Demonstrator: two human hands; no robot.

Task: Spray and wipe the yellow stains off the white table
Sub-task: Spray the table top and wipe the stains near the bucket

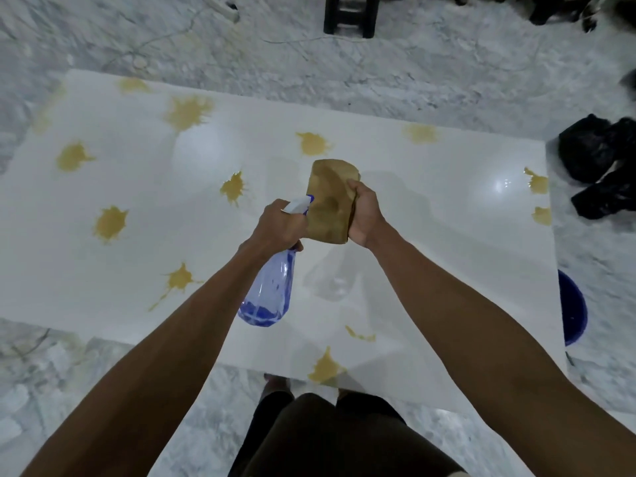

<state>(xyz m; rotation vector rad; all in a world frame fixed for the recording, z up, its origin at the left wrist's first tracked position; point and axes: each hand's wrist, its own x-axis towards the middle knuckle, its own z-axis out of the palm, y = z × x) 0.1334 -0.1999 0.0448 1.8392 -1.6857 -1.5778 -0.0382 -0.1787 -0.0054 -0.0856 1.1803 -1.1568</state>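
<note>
Standing at the near long edge of the white table (430,235), the person holds both hands above its middle, and the glossy top runs wide to the left and to the right of them, with bare white surface mostly on the right half. The left hand (280,225) has its fingers curled around the neck of a blue transparent spray bottle (270,290), which hangs tilted with its base toward the person and its white nozzle pointing at the cloth. The right hand (366,213) grips a folded brown cloth (330,201), thumb on one side and fingers wrapped behind, so that the cloth stands upright just beside the nozzle, touching or almost touching it. Yellow stains (110,223) lie scattered over the left half of the table, some more along the far edge and the right edge, and one (325,368) at the near edge just in front of the person's legs. The stain nearest to the hands (233,189) is a little to the left of the bottle head. Around the table is a grey marble floor (413,74); black bags (599,160) lie beyond the right edge, a blue bucket (573,308) shows partly beside the right near corner, and a dark stool (351,15) stands far behind.
</note>
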